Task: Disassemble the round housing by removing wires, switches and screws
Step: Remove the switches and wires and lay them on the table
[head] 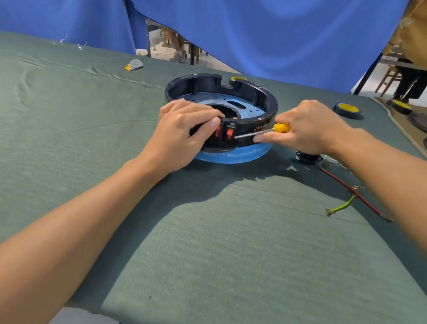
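- Left hand (184, 129) is curled over the near wall of the housing (267, 101), fingers over the rim and thumb down the outside. I read it as clamped on the housing to steady it.
- Right hand (309, 127) is wrapped tight round the yellow handle of the screwdriver (281, 128), with one finger laid along the shaft. The tip sits at the right edge of the right-hand switch.
- Nearest me on the right, a red wire (347, 187) and a green-yellow wire (343, 204) lie loose on the cloth (198, 240), apart from the housing. They look limp and light, so I could lift them anywhere along their length.
- Two red switches (229, 133) sit side by side in the near wall. I judge them to be small snap-in plastic parts with brittle tabs — I would lever gently at an edge rather than force them.
- Black and ring-shaped, the housing stands on a blue base (234, 159) in the middle of the table. It looks stiff, light and smooth-walled, so it will likely skid on the cloth under sideways prying — the wall right beside the switches is the place to grip.
- Farther right lies a tape roll (346, 109). A curtain (250, 19) hangs behind.
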{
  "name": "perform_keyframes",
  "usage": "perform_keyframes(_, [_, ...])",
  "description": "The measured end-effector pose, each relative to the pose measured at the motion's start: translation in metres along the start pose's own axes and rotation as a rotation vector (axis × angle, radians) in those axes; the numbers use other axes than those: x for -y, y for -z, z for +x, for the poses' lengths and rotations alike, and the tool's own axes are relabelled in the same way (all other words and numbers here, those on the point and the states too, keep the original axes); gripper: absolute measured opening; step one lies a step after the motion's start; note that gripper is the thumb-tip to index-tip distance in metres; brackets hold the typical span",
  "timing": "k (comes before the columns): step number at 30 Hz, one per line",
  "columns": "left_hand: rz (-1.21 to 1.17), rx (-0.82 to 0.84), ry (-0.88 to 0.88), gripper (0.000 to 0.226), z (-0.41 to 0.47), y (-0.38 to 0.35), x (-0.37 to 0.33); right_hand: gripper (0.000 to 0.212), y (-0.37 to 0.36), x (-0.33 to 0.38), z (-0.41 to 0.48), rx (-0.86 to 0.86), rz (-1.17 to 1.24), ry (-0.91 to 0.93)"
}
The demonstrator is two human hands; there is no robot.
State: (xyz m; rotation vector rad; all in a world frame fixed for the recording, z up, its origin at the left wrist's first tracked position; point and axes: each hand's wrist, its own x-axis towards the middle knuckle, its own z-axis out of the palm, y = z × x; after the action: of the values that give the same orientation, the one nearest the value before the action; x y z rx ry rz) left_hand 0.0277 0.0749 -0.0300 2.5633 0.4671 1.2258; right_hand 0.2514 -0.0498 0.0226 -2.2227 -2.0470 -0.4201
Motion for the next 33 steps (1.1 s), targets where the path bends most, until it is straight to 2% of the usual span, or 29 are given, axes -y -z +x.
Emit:
perform_keyframes(4, [0.051,-0.030,-0.013,0.025,0.000,-0.001,0.001,0.085,-0.004,0.017,-0.031,-0.033,0.061,-0.201])
perform_keyframes(8, [0.089,-0.046,-0.002,0.026,0.001,-0.002,-0.004,0.074,-0.011,0.053,-0.073,-0.051,0.300,-0.400])
perform_keyframes(11, [0.139,-0.050,0.010,0.025,-0.001,-0.004,-0.013,0.056,-0.012,0.076,-0.092,-0.065,0.417,-0.459])
perform_keyframes(14, [0.246,-0.048,0.031,0.028,-0.002,-0.008,-0.024,0.047,-0.010,0.085,-0.093,-0.096,0.441,-0.497])
perform_keyframes(19, [0.433,0.049,0.056,0.033,0.001,-0.012,-0.041,0.045,-0.009,0.093,-0.088,-0.109,0.433,-0.535])
perform_keyframes(25, [0.506,0.326,-0.160,0.040,0.011,0.012,-0.027,0.037,0.026,0.075,-0.091,0.007,0.394,-0.538])
perform_keyframes(29, [0.342,0.311,-0.121,0.040,0.007,0.011,-0.023,0.012,0.056,0.065,-0.094,0.045,0.481,-0.422])
perform_keyframes(33, [0.285,0.220,-0.062,0.036,0.004,0.004,-0.026,0.009,0.077,0.065,-0.082,-0.160,0.519,-0.325])
